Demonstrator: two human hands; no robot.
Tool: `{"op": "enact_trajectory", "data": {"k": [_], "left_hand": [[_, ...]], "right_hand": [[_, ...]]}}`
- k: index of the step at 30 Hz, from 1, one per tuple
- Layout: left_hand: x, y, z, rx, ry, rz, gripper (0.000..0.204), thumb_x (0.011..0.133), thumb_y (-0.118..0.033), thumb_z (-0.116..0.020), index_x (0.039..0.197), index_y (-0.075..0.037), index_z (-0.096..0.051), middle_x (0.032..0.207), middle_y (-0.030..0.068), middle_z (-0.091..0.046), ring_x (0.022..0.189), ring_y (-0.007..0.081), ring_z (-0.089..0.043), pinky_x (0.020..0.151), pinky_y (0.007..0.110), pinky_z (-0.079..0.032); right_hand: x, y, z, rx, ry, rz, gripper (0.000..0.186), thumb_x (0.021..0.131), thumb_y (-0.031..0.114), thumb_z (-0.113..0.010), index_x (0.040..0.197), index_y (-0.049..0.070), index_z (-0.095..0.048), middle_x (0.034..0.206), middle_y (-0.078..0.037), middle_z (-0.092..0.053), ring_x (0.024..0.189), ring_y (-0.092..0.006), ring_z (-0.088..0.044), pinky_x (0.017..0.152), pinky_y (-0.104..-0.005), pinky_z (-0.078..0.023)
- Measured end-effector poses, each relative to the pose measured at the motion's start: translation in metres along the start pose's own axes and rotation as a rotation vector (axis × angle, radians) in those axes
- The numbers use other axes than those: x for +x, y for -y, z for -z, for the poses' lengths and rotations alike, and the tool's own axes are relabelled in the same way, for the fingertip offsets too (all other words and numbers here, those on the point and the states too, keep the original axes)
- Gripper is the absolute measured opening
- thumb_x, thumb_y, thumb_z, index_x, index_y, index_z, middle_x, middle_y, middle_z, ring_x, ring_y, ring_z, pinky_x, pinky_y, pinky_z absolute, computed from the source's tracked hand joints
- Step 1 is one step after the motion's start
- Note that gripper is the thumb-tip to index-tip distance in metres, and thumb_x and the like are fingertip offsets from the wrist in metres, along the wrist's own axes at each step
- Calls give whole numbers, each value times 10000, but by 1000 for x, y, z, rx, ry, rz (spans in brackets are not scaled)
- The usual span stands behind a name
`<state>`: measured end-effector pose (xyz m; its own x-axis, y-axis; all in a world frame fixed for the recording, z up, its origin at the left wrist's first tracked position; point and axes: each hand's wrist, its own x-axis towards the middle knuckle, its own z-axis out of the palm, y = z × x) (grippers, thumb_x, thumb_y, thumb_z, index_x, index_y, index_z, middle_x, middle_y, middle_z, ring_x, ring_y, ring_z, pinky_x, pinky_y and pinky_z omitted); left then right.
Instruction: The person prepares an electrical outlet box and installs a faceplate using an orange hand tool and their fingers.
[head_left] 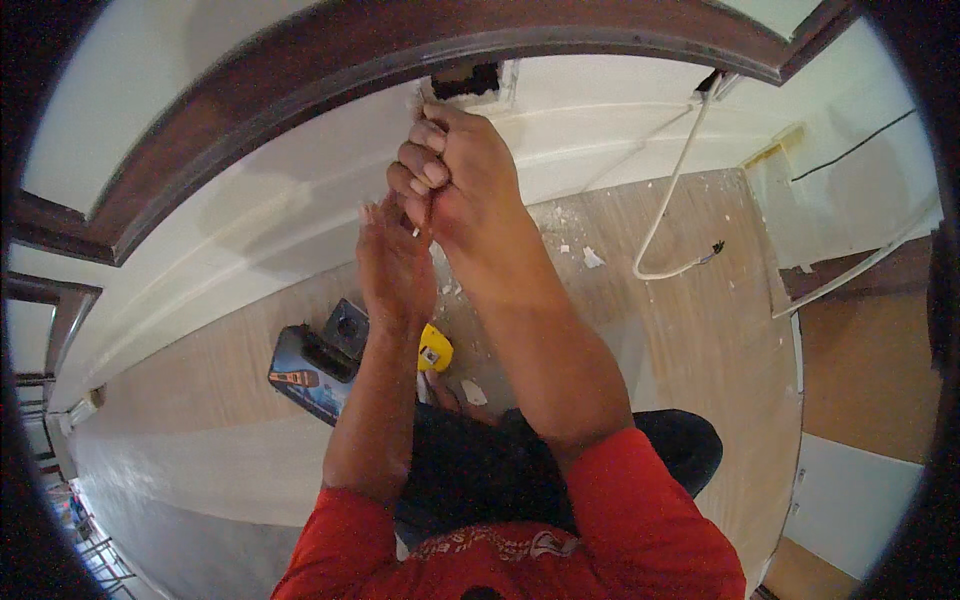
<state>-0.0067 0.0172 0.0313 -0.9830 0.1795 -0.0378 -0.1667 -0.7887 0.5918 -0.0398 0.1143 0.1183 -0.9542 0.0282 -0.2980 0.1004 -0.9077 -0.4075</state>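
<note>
My right hand [462, 165] is closed in a fist against the white wall, just below the left edge of a rectangular cut-out [466, 80] with a dark inside. Its curled fingers hide most of what they hold; a small pale tip [416, 232] shows below the fist, too small to name. Close under it, my left hand [396, 265] is raised with its fingers extended upward and its palm turned toward the right wrist. The cut-out has ragged edges and sits beneath a dark wooden frame [400, 50].
On the floor at left lie a tool box with a printed picture [312, 385] and a dark square box [347, 326]. A yellow tape measure [435, 350] is by my foot. A white cable [683, 165] hangs from another wall opening; plaster bits [593, 258] litter the floor.
</note>
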Motion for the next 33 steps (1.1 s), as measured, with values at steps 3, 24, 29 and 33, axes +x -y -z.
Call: {"op": "enact_trajectory", "data": {"k": [3, 24, 29, 33], "left_hand": [[6, 2, 17, -55, 35, 48, 480, 1053, -446, -394, 1218, -21, -545, 1258, 95, -570, 1247, 223, -491, 1085, 397, -332], [-11, 1, -1, -9, 187, 47, 580, 1077, -451, -310, 1479, -37, -372, 1497, 104, -426, 1391, 223, -378, 1163, 378, -276], [-10, 5, -10, 129, 130, 14, 686, 1045, -550, -311, 1487, -28, -355, 1516, 97, -404, 1410, 229, -359, 1167, 385, -269], [0, 0, 15, -551, 601, 264, 709, 1043, -564, -289, 1493, -19, -348, 1511, 91, -414, 1404, 230, -368, 1170, 385, -265]], "right_hand": [[1, -1, -9, 29, 41, 29, 308, 1016, 208, -425, 712, 161, -425, 498, 44, -309, 404, -120, -320, 362, -293, -289], [-5, -10, -2, 127, 156, 115, 173, 962, 106, -395, 796, 124, -439, 599, 35, -357, 484, -102, -356, 470, -292, -345], [3, -13, 5, 177, 198, 115, 147, 953, 89, -401, 817, 110, -454, 606, 33, -376, 486, -104, -365, 486, -307, -344], [-4, -12, -3, 236, 224, 128, 127, 941, 73, -412, 829, 104, -463, 631, 31, -409, 488, -104, -372, 490, -311, -341]]}}
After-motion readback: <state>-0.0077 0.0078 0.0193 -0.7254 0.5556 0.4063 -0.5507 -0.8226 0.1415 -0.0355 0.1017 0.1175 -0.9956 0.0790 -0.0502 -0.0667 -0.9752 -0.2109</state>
